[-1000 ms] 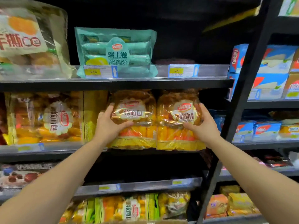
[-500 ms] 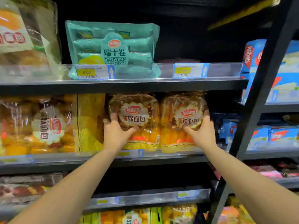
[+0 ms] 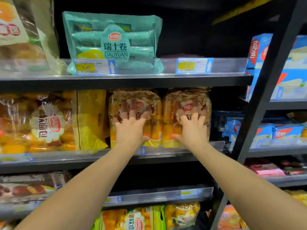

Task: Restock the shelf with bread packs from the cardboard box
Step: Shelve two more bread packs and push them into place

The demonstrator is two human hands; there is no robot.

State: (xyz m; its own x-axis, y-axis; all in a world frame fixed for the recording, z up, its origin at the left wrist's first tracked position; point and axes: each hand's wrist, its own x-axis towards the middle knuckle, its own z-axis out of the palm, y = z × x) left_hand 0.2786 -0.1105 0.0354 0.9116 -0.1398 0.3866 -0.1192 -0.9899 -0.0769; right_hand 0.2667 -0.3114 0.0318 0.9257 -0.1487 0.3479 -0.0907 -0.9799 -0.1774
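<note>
Two clear bread packs with orange-yellow bottoms stand side by side on the middle shelf (image 3: 166, 152). My left hand (image 3: 130, 130) lies flat against the front of the left bread pack (image 3: 135, 100), fingers spread. In the same way my right hand (image 3: 192, 130) presses on the right bread pack (image 3: 187, 98). Both packs stand upright behind the clear price rail, touching each other. The cardboard box is not in view.
A matching bread pack (image 3: 41, 122) and a yellow pack (image 3: 89, 118) fill the shelf to the left. Above stands a teal Swiss roll pack (image 3: 113, 42). A black slanted upright (image 3: 265, 97) borders the right, with blue boxes (image 3: 259, 50) beyond. More bread packs (image 3: 137, 219) sit below.
Both hands carried the two packs up and back onto the middle shelf, then shifted from gripping their sides to lying flat on their fronts. The view moved closer.
</note>
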